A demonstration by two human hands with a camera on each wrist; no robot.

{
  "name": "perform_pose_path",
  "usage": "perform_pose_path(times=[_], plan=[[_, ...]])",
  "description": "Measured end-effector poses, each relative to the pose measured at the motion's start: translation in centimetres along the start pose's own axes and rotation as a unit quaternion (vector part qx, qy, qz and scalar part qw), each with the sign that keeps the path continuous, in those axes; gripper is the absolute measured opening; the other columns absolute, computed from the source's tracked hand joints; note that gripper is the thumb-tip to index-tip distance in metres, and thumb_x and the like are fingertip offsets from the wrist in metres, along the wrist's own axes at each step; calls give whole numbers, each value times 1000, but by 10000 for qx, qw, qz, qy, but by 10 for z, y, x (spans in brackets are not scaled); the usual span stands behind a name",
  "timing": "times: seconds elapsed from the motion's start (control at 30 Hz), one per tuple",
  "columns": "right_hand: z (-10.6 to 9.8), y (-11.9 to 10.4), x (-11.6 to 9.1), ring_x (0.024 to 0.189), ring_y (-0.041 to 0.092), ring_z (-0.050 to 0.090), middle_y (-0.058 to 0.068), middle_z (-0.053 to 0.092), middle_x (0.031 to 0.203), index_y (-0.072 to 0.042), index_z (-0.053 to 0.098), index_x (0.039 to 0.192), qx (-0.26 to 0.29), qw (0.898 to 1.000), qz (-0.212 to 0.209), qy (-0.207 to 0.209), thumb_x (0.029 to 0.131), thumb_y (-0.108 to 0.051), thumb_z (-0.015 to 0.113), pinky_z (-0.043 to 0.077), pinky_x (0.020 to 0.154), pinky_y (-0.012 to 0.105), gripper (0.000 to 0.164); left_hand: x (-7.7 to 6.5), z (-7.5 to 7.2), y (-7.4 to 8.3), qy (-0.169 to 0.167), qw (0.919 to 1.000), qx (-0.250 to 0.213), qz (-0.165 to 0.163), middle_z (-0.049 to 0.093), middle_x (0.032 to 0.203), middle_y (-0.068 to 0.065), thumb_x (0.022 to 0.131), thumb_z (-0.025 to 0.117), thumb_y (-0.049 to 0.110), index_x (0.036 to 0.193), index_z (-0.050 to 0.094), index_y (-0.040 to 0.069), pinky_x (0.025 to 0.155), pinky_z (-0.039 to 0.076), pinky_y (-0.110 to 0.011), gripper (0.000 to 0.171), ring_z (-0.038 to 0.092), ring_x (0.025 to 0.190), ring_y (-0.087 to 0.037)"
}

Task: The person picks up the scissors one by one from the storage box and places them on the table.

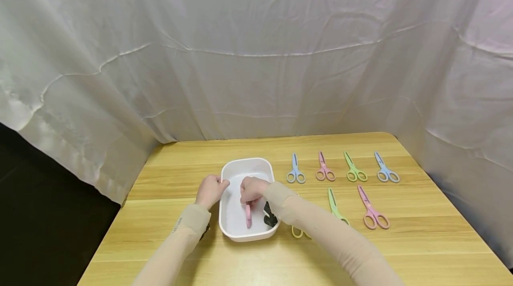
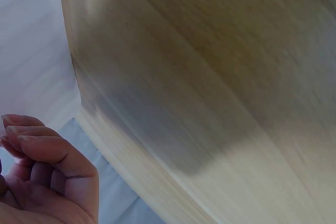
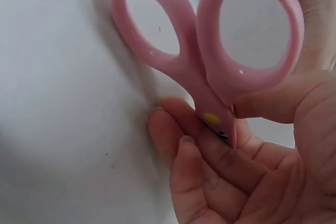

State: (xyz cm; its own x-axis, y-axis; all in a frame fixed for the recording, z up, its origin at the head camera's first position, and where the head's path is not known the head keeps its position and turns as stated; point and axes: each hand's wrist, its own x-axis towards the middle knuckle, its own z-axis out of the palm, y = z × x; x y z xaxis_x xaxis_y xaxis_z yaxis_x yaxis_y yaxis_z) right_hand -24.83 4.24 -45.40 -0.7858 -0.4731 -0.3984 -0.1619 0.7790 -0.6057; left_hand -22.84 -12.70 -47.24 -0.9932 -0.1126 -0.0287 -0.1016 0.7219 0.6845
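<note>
A white tray (image 1: pixel 236 234) lies on the wooden table in front of me. At its left rim is my left hand (image 1: pixel 210 191), the thumb over the edge and the fingers curled outside. My right hand (image 1: pixel 252 189) reaches down into the tray and holds pink scissors (image 1: pixel 248 216). In the right wrist view the scissors (image 3: pixel 197 72) are gripped by the blades, which the fingers mostly hide. Both finger loops stick out of the hand, close over the white tray floor (image 3: pixel 58 129).
On the table's right side, blue scissors (image 1: pixel 295 169), pink scissors (image 1: pixel 323 168), green scissors (image 1: pixel 354 170) and more blue scissors (image 1: pixel 385 168) form a back row. Nearer lie green scissors (image 1: pixel 334 206), pink scissors (image 1: pixel 372 210) and yellow scissors (image 1: pixel 297 233), partly under my right arm. A grey curtain (image 1: pixel 272 76) hangs behind.
</note>
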Motion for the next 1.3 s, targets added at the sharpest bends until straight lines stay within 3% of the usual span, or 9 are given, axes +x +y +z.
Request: perform_pose_path(times=[0.17,0.37,0.53,0.73,0.93,1.1,1.3], plan=[[-1,3,4,47,7,45,-5,52,52,-14,50,63,-133,9993,-207,283,81,1,64,33,43,17,27,0,0,0,5,10000,-10,-15,52,60,1,88,59,22,62,53,11,52,40,-23,28,50,59,-14],[-3,7,5,53,7,50,-3,53,64,-13,50,71,-1,9973,-465,576,78,4,60,39,50,17,21,1,1,-1,43,10000,28,9,56,62,-1,88,60,22,70,63,6,53,42,-23,25,53,61,-15],[-1,11,7,45,7,47,1,53,72,-11,46,86,618,9943,-537,681,81,6,57,37,45,16,21,0,2,-2,15,10000,20,23,61,67,-3,90,60,22,80,70,2,56,45,-23,24,57,65,-15],[0,16,9,40,8,42,2,53,62,-4,41,111,1569,9847,-450,608,88,2,57,34,37,17,29,0,1,-1,-17,10000,-10,-10,60,66,-3,90,59,23,81,71,2,54,45,-23,25,56,63,-14],[3,18,12,52,7,50,3,58,75,-2,35,128,1902,9774,-371,844,92,-5,62,40,46,17,45,1,1,0,-41,9999,-38,-95,61,67,-3,90,60,24,84,72,2,54,43,-23,25,56,64,-15],[3,19,11,59,8,54,5,61,82,0,39,128,2193,9696,-372,1024,90,-9,67,44,53,17,48,0,1,0,-65,9999,-35,-104,64,71,-5,90,60,24,93,75,0,55,45,-23,28,58,65,-15],[4,19,12,58,8,56,4,65,78,1,44,126,2431,9627,-438,1100,91,-11,66,46,51,18,42,-1,1,1,-51,9999,-18,-105,60,66,-3,90,60,24,85,73,2,54,43,-23,26,55,63,-15]])
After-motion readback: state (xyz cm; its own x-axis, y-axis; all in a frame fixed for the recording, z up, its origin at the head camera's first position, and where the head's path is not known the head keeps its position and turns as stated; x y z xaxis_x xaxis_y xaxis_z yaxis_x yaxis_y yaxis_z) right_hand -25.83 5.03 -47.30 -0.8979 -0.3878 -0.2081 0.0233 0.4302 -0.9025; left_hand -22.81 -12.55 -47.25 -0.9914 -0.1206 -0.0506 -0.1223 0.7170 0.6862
